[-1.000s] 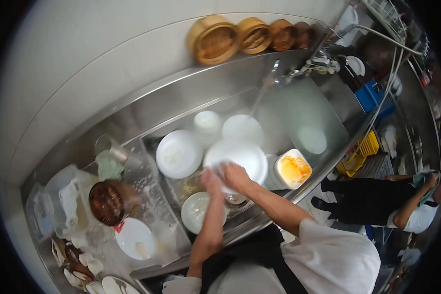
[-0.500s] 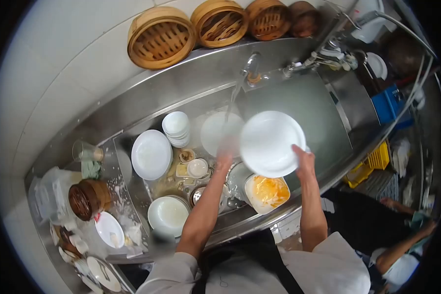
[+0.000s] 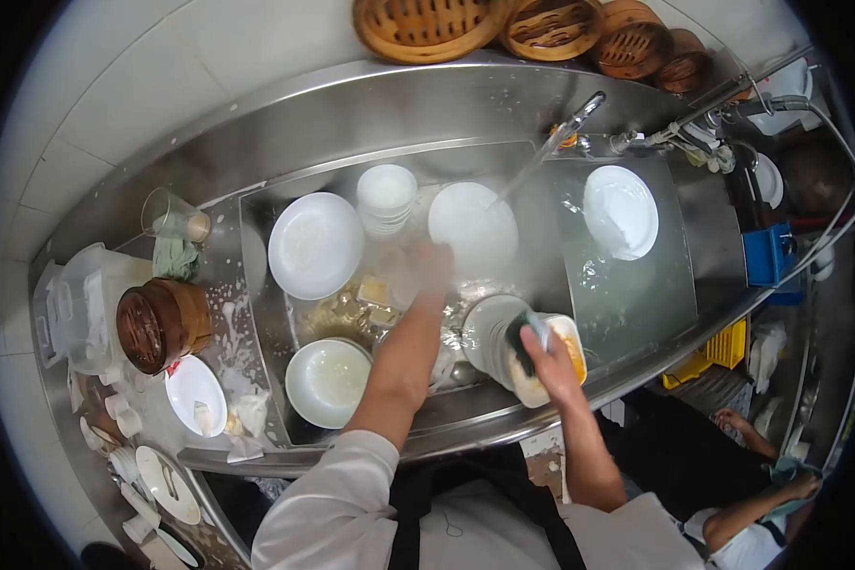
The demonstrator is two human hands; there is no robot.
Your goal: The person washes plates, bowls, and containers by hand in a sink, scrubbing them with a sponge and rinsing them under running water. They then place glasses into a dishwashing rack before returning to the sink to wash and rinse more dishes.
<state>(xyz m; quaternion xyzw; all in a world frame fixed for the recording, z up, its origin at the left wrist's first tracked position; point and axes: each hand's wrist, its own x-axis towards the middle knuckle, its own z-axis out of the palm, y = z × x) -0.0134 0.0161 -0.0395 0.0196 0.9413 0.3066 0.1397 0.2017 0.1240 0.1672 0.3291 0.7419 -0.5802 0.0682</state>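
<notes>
My left hand (image 3: 431,263) is blurred and reaches into the left sink basin (image 3: 256,214) among soapy dishes, close to a white plate (image 3: 472,228) under the running tap (image 3: 579,109). I cannot tell whether it holds anything. My right hand (image 3: 546,363) grips a dark sponge (image 3: 520,334) at the front rim. It sits over a tilted stack of plates (image 3: 487,328) and a white container with orange sauce (image 3: 570,344). Another white plate (image 3: 620,211) lies in the water of the right basin (image 3: 636,294).
More dishes fill the left basin: a large plate (image 3: 314,244), stacked small bowls (image 3: 387,198) and a bowl (image 3: 327,382). A brown steamer (image 3: 160,323), a glass (image 3: 170,220) and small dishes (image 3: 196,394) crowd the left counter. Bamboo steamers (image 3: 427,24) line the shelf. Another person (image 3: 750,475) is at the lower right.
The plate my right hand held up now lies in the right basin. My right hand dropped back to the front rim and holds a sponge. My left hand reached deeper into the left basin.
</notes>
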